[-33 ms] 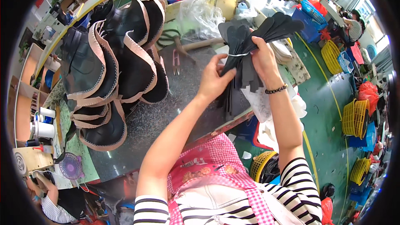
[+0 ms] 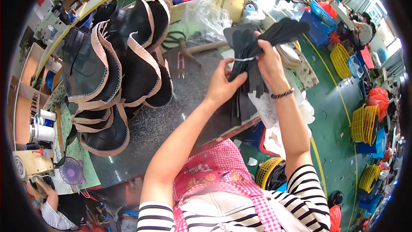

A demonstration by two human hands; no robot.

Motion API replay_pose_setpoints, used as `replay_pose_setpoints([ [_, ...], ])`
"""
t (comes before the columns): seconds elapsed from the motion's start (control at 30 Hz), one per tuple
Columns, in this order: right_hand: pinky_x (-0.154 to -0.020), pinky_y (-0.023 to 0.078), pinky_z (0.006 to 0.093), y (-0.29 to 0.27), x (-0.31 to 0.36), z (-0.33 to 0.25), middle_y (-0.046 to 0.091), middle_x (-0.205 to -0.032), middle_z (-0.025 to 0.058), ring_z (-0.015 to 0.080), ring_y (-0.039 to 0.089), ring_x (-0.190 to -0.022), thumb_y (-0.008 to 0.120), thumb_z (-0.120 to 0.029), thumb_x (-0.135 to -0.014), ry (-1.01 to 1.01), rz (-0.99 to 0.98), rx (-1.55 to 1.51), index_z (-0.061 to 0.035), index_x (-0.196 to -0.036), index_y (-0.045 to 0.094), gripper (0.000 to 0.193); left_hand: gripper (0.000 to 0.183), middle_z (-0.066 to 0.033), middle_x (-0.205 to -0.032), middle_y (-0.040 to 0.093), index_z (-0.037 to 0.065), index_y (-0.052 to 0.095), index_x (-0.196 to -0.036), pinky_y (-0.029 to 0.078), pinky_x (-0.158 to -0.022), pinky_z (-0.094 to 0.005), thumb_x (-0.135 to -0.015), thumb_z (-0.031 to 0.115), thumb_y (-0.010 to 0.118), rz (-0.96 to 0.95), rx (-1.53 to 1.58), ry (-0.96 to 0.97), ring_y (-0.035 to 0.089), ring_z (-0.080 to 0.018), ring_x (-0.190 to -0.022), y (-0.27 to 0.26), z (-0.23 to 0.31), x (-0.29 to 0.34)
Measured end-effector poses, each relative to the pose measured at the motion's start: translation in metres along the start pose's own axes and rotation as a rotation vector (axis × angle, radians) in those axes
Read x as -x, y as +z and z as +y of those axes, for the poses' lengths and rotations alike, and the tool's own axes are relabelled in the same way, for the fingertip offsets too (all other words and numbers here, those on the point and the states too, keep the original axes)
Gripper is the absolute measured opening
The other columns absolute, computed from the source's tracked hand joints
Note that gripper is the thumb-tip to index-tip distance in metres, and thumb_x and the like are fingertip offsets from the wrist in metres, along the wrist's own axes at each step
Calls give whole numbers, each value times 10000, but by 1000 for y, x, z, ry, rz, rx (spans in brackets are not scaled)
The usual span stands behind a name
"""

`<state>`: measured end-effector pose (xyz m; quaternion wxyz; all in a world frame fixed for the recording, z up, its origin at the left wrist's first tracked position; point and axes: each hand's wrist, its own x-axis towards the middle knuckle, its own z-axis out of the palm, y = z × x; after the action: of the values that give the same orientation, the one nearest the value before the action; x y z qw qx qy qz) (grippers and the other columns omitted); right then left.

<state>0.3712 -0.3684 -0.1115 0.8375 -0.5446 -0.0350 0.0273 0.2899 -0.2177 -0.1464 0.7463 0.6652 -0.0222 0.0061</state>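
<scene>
Above a dark speckled worktable, gripping 1 bundle of flat black strips: pinching beside its white band with the left hand, clasping its other side with the right hand; best to keep strips snug, ends even; nearby, pink-handled snips and a hammer; farther left, piled black uppers

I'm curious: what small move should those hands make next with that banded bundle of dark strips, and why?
Perhaps the left hand should slide its thumb up to the white band and try easing it. The band cinches the bundle of dark strips, the thumb lies just below it, and the right hand, on the other side, could steady them.
</scene>
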Motion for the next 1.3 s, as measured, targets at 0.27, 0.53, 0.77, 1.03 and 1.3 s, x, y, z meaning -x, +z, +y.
replay_pose_setpoints([
  [0.27,-1030,443,392,12,-13,7,626,-1200,145,236,584,-1147,423,-150,-1019,117,-169,-412,72,-1292,542,372,349,-69,-976,695,-39,625,-1149,520,-763,-297,-833,70,727,182,131,-127,641,-138,-854,0,-36,-23],
  [0.53,-880,488,423,-40,-67,-91,543,-883,100,235,550,-803,521,-168,-971,-106,-193,-419,-4,-1015,531,170,260,-70,-969,702,-37,640,-1085,514,-818,-331,-872,101,696,284,76,-153,646,-167,-878,15,-65,-47],
  [0.77,-558,453,302,15,74,-41,583,-765,120,141,503,-563,529,-279,-993,335,-558,-95,18,-1313,460,441,604,-173,-1238,630,-93,541,-1267,450,-990,-365,-919,375,699,326,-432,281,595,-243,-1152,-28,-40,-4],
  [1.03,-637,532,293,67,152,34,686,-943,193,188,647,-681,504,-314,-1026,680,-738,55,43,-1201,557,402,269,-11,-731,648,23,662,-962,471,-583,-229,-1013,277,587,-62,422,-238,562,-101,-501,-84,23,133],
  [1.3,-711,583,271,70,150,30,724,-993,135,157,709,-821,558,-263,-1024,692,-901,349,31,-1202,618,349,130,-24,-839,682,25,696,-999,509,-666,-239,-971,142,647,229,365,-50,634,-89,-795,-87,26,185],
])
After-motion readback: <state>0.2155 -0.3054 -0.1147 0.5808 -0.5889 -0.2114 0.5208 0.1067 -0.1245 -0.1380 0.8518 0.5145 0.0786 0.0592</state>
